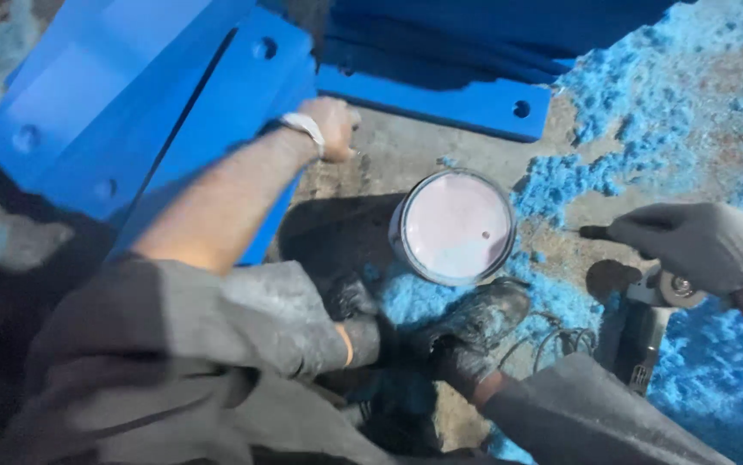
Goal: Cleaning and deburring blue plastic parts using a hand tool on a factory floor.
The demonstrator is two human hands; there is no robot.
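Observation:
My bare left hand [333, 126], with a pale band at the wrist, is curled around the lower corner of a blue-painted steel plate [242, 95] with bolt holes. My right hand [700, 245], in a grey glove, is closed on a thin tool whose dark end [595, 232] points left. A round paint tin [457, 226] with a pale pinkish lid stands on the floor between my hands, just beyond my black boots [481, 325].
An angle grinder [651, 323] with its cable lies on the floor under my right hand. More blue steel parts [475, 103] lie at the back. Blue flakes [673, 103] cover the rusty floor on the right. My grey trousers fill the foreground.

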